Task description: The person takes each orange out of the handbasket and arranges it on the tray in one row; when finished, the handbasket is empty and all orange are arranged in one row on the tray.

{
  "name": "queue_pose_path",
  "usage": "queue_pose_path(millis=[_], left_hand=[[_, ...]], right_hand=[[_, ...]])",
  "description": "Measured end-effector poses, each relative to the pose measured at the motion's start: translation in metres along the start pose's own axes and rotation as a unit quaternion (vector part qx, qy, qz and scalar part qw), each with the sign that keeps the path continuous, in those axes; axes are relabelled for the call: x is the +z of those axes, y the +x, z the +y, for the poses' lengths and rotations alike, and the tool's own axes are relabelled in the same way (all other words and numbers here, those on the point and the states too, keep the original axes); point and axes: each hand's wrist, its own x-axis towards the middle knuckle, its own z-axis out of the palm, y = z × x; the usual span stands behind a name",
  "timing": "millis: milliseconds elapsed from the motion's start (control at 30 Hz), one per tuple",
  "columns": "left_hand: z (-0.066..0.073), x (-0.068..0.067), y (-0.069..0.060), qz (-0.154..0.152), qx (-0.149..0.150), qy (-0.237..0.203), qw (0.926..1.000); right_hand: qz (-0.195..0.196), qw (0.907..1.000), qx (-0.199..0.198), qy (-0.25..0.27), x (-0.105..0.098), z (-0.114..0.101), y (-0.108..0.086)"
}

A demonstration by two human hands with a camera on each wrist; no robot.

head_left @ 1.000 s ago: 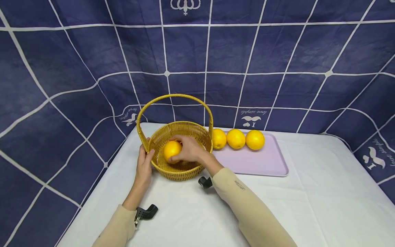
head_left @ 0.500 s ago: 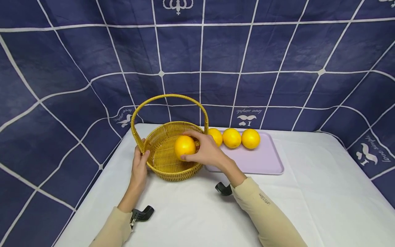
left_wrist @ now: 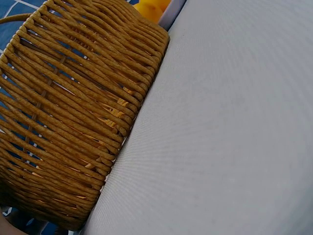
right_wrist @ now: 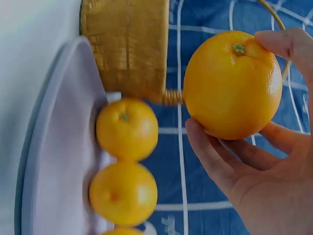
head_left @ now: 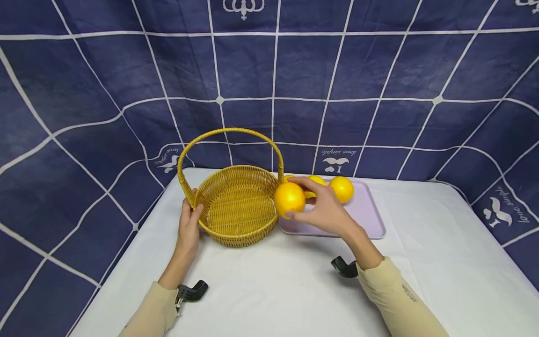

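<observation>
An orange (head_left: 289, 200) is held in my right hand (head_left: 326, 210), just past the right rim of a woven basket (head_left: 240, 238). In the right wrist view, thumb and fingers curl round this orange (right_wrist: 232, 85). My left hand (head_left: 188, 231) grips the basket's left side near the foot of the handle, thumb at the rim. The inside of the basket shows only bare weave. Behind my right hand, three more oranges stand in a row along the back of a lilac tray (head_left: 366, 220). Two of those are partly hidden in the head view.
A white cloth (head_left: 261, 290) covers the table. Behind it hangs a dark blue curtain (head_left: 307, 121) with white lines. The arched basket handle (head_left: 229, 129) rises above the rim. Each wrist carries a black camera mount.
My right hand has lifted the orange from inside the basket and carried it right, over the rim toward the tray. The left hand has stayed on the basket.
</observation>
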Motion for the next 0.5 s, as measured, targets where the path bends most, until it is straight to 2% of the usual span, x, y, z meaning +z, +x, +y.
queue_pose_path(millis=[233,500], left_hand=[[0.0,0.0,0.0,0.0,0.002,0.006,1.0],[0.002,0.0,-0.001,-0.004,-0.003,0.008,1.0]], right_hand=[[0.076,0.9962,0.039,-0.018,-0.039,0.027,-0.009],[0.154,0.9827,0.085,-0.058,-0.081,0.058,-0.019]])
